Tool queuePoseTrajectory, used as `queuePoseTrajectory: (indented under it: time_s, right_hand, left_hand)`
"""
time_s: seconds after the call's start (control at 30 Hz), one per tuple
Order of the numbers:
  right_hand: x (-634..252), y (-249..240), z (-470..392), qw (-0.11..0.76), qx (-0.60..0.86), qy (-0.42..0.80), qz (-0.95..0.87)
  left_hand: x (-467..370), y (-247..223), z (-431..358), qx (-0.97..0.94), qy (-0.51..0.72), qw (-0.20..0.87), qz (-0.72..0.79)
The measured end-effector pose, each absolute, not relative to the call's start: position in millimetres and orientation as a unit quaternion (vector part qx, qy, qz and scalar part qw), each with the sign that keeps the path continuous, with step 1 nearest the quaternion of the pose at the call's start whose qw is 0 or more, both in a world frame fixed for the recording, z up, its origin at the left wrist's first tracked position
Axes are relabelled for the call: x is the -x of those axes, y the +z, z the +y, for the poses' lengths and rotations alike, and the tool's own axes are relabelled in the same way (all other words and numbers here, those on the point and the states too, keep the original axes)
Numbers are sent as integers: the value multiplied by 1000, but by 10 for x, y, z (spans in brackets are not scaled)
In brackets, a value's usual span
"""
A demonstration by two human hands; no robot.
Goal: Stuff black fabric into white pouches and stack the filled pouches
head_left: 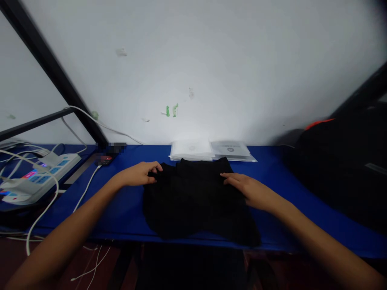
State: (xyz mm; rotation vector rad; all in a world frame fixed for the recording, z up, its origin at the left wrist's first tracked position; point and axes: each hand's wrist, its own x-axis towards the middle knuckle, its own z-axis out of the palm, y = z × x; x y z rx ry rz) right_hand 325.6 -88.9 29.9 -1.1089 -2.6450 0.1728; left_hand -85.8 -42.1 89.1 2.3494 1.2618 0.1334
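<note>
A black cloth garment [193,201] lies spread on the blue tabletop, its lower part reaching the front edge. Its exact kind is hard to make out in the dark fabric. At its upper left corner, my left hand [143,173] is closed on the cloth, thumb and fingers bent around the edge. My right hand [250,189] grips the upper right side with its fingertips close together. Part of that hand's grasp is hidden from view.
Behind the garment lie white packets [192,150] and a clear printed plastic bag [232,150]. A lit white power strip [54,173] with tangled cables and a phone [105,158] are at left. A large black bag [344,169] stands at right.
</note>
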Motion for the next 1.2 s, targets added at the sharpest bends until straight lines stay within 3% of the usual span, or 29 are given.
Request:
queuePoseTrajectory:
  time_s: [0.1,0.27,0.4,0.53,0.73,0.93,1.07,1.2]
  right_hand:
    - [-3296,232,-827,156,376,-3,-913]
    - [-3359,184,-713,191,401,-32,-895]
    - [-3342,306,-767,233,367,43,-900]
    - [-3271,405,-861,183,361,118,-907]
    - [-3242,357,-865,152,356,121,-914]
    - [-3249,390,-799,154,373,100,-909]
    - [-3242,375,-722,188,375,125,-899]
    - [-3240,354,-604,263,413,143,-860]
  left_hand:
    - [899,866,-228,-842,43,233,485]
    - [829,762,-150,-828,65,50,554]
    - [650,812,-383,-899,101,-29,426]
    - [529,891,-487,-950,45,29,306]
    - [727,765,-77,-922,65,169,344]
    - [763,766,-57,-910,139,96,378]
    - [495,878,-399,-953,70,99,279]
    - [311,911,-434,-956,42,111,270]
